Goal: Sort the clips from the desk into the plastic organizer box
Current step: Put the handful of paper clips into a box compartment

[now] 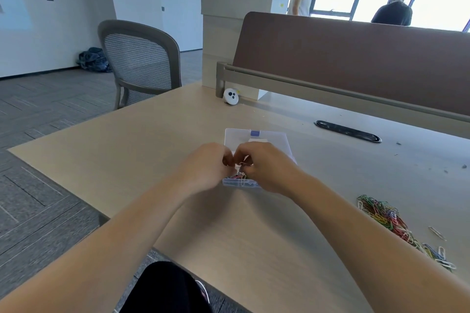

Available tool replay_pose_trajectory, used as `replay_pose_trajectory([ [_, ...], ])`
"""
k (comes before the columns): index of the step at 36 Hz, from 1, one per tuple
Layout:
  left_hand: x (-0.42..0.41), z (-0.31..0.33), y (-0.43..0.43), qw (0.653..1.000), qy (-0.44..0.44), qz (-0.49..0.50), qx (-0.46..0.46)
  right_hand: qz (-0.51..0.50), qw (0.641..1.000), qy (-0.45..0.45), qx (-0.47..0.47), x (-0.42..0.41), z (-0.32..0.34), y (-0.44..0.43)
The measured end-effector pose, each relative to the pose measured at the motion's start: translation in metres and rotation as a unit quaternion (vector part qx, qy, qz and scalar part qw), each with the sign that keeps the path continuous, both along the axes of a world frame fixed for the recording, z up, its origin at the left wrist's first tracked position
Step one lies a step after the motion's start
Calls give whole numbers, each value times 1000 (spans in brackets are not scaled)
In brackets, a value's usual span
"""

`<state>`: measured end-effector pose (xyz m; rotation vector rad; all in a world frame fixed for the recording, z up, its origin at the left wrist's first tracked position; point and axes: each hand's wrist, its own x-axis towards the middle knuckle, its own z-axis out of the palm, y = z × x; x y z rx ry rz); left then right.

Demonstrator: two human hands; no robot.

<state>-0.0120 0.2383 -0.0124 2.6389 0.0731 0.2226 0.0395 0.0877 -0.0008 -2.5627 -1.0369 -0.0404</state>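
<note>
over the clear plastic organizer box, the right hand pinches a small metal clip; left hand fingers curled, grip unclear.

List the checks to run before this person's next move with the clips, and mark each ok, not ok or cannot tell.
1. Lid open: ok; the lid of the box lies back.
2. Clip in grip: ok; the left hand and right hand pinch a clip above the box.
3. Compartment under the clip: cannot tell; the hands hide it.
4. Box already holds some: ok; coloured clips show by its near wall.
5. Desk cleared: not ok; a pile lies on the desk to the right, apart from the box.
</note>
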Motion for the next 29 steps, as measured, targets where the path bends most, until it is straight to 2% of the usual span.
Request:
replay_pose_trajectory([
  [8, -1, -3, -3, 998, 9, 7, 61, 4, 1000, 21, 14, -1, 0, 0],
  [16, 0, -4, 0, 998, 7, 14, 62, -16, 999, -5, 35, -1, 3, -5],
  [23, -1, 0, -5, 997, 7, 4, 71, -14, 998, 14, -54, -4, 4, -7],
  [29, -3, 4, -12, 997, 11, 10, 72, -15, 998, 16, -58, -4, 2, -8],
])
